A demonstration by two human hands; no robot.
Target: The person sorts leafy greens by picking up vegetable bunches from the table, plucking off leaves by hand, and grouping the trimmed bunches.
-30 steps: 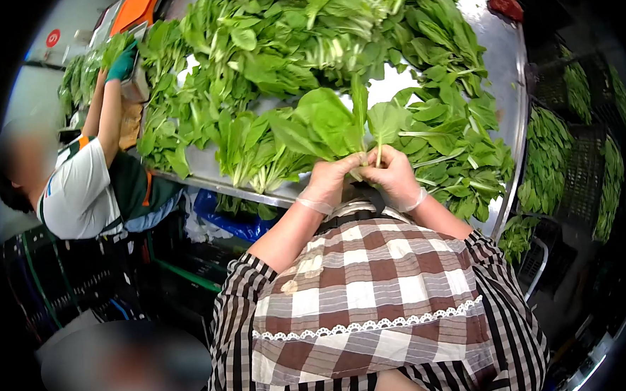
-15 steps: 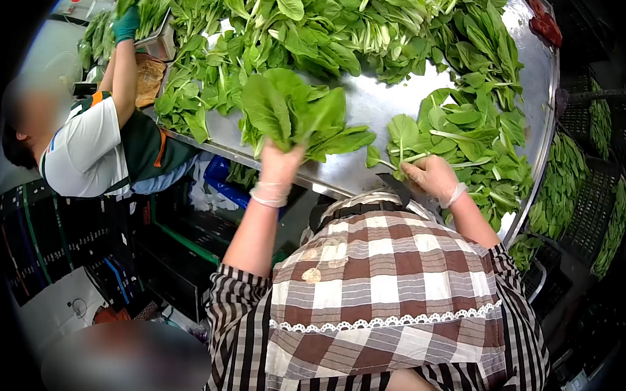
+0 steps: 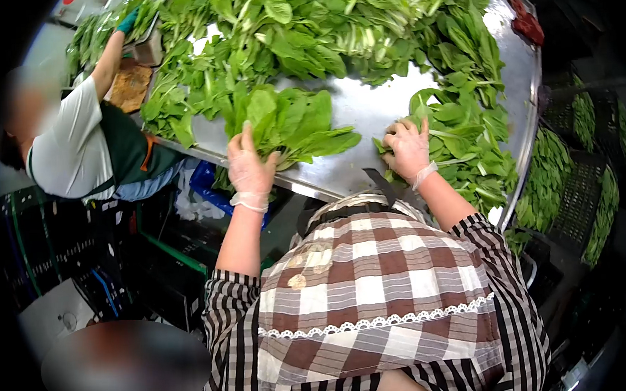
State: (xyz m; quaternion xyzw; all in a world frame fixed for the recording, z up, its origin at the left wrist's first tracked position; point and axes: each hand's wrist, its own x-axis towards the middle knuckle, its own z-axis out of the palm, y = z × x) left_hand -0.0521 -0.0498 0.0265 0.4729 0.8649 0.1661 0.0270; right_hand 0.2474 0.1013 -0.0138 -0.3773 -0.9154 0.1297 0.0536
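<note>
My left hand (image 3: 250, 167), in a clear glove, is open. Its fingers and thumb are spread against the stem end of a bunch of leafy greens (image 3: 298, 118) lying on the metal table (image 3: 359, 108). On the right, my gloved right hand (image 3: 407, 150) bends its fingers over leafy greens at the left edge of a smaller pile (image 3: 476, 141). Bits of green leaf show beside its fingertips, which are partly hidden. A large heap of the same greens (image 3: 361, 34) covers the far part of the table.
At the left, a co-worker (image 3: 77, 144) reaches a green-gloved hand (image 3: 128, 21) toward bundled greens by a scale-like box (image 3: 148, 47). Dark crates (image 3: 575, 196) with greens stand to the right. A red item (image 3: 525, 20) lies at the table's right corner.
My left hand has lowered the bunch onto the table and spread its fingers. My right hand has moved up slightly from the stem it pinched. The co-worker's greens are no longer raised.
</note>
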